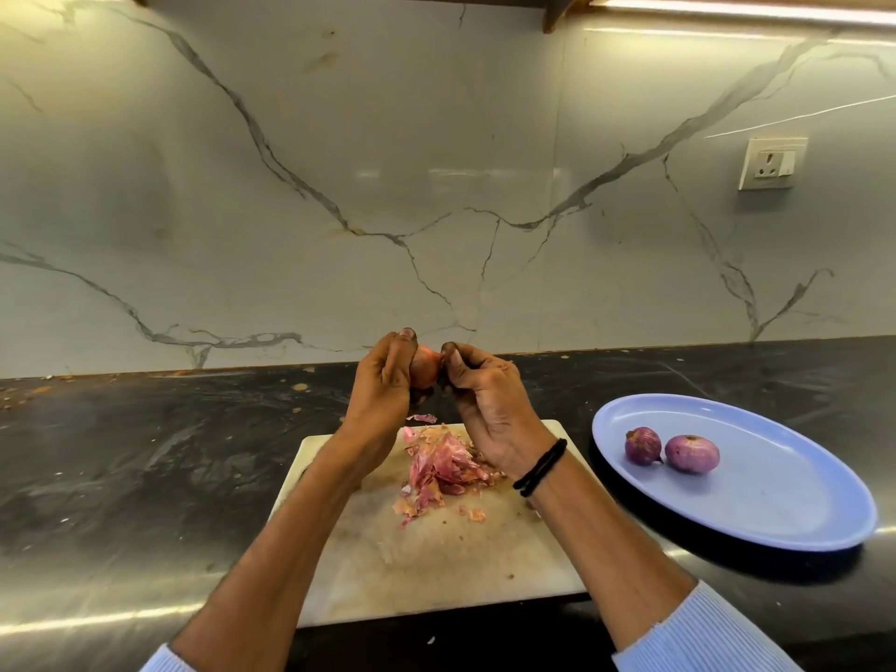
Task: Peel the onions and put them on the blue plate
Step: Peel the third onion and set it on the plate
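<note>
Head view: the left hand (385,380) curls round an onion (426,371), held up above the far edge of the board (436,565). The right hand (485,400) meets it from the other side, thumb and fingertips pinching at the onion's skin — both hands are clamped on it. A heap of peels (443,465) lies on the board below. To the right, on the black counter (145,468), the blue plate (776,502) holds two peeled onions (671,451) side by side — close, perhaps just touching.
</note>
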Tool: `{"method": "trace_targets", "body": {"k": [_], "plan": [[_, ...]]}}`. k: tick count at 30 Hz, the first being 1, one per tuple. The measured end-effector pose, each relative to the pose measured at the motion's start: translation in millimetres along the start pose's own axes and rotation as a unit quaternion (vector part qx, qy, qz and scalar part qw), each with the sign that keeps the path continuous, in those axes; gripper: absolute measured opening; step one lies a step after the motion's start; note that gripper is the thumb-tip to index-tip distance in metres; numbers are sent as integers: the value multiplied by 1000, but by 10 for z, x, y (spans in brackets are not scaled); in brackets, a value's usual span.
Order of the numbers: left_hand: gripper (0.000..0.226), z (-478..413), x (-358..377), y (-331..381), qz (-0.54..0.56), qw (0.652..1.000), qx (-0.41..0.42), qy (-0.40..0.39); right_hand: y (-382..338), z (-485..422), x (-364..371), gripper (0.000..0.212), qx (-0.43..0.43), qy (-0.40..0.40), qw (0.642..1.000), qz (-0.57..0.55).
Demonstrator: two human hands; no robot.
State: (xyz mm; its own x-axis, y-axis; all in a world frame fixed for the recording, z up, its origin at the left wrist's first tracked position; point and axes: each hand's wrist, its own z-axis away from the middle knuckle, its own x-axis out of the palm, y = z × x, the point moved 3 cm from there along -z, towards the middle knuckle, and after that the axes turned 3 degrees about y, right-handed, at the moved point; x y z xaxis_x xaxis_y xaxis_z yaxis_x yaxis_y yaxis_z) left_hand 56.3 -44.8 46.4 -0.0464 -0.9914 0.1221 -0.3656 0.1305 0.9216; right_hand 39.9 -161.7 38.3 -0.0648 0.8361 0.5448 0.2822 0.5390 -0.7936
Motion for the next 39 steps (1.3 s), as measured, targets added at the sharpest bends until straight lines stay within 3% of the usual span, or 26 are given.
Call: {"method": "trace_targets", "body": {"k": [4,7,10,15,20,24,29,32,39], "plan": [[39,-11,2,9,99,991,-91,16,-8,-20,17,19,40,-4,994,-98],[44,-63,-70,40,141,983,-104,51,-30,-48,-10,21,49,-4,990,-135],[39,-61,-118,66,141,982,-86,91,-24,-52,-55,29,30,7,997,-71],[37,-73,-137,23,93,990,-47,94,-22,-33,-78,18,-59,20,994,88],[29,-64,-156,22,1,997,34,69,-64,2,-35,15,-161,38,967,193],[37,-20,-147,50,-56,993,97,48,-70,6,-31,16,-218,29,941,257],[48,-16,-125,49,-61,994,95,12,-10,-16,-55,17,-287,28,889,357],[54,0,-93,24,-60,994,87,-13,3,-10,-48,16,-293,34,883,364],[51,16,-40,-11,-122,988,97,-25,0,67,-17,7,-374,54,825,419]]}}
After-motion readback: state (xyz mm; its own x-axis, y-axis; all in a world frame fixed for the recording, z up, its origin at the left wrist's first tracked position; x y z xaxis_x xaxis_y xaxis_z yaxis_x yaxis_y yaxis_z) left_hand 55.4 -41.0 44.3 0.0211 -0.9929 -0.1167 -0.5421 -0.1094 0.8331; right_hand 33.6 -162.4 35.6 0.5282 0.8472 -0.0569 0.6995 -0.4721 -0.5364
